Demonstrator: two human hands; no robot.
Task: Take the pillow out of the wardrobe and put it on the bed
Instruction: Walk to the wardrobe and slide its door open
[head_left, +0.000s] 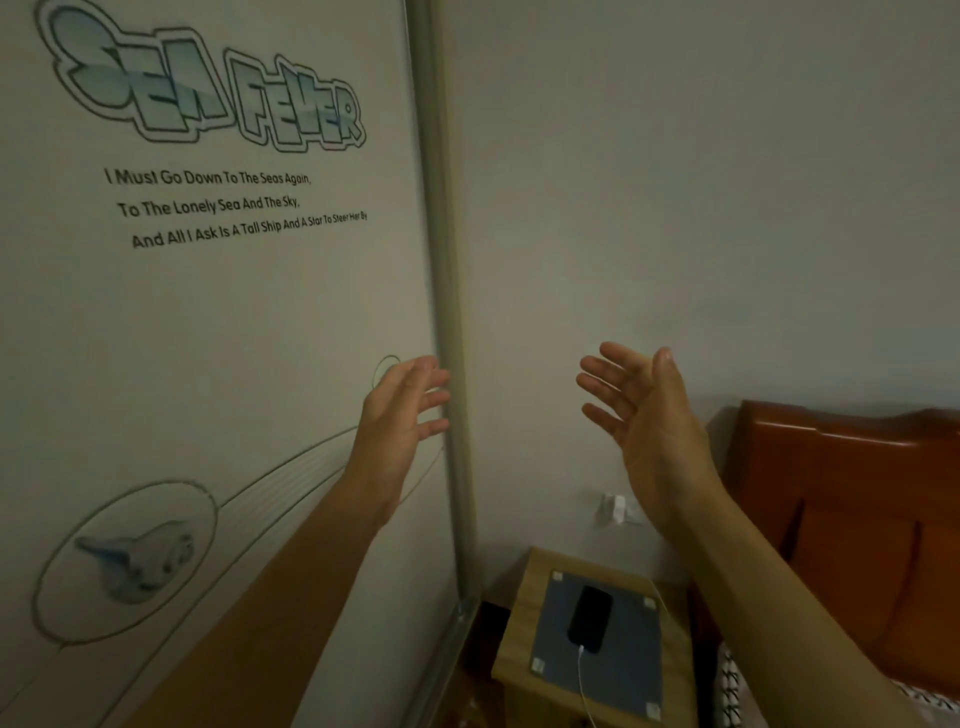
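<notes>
Nowhere is the pillow showing; the wardrobe door (218, 322) is standing shut, so whatever is behind it is hidden. That door is filling the left side of the view, a pale panel printed with "SEA FEVER", 3 lines of verse and a shell drawing in an oval lower down. Its right edge is running along a grey vertical frame strip (452, 364), which is meeting the plain wall (675, 208) in a corner.

Both hands are raised and holding nothing. The left hand (400, 421) is hovering at the door's right edge, its fingers (431, 397) loosely spread and lying over the frame strip; whether they are touching it I cannot tell. The right hand (649, 415) is hanging in open air in front of the wall, well apart from the left, palm turned leftward, fingers (602, 384) spread.

Below the hands, a small wooden nightstand (524, 634) is sitting in the narrow space between the wardrobe and the bed. A dark phone (590, 618) is lying on a grey mat (623, 670) on it, with a white cable (584, 686) plugged in. A reddish wooden headboard (841, 499) is rising at the right, with a strip of patterned bedding (732, 691) at its foot.
</notes>
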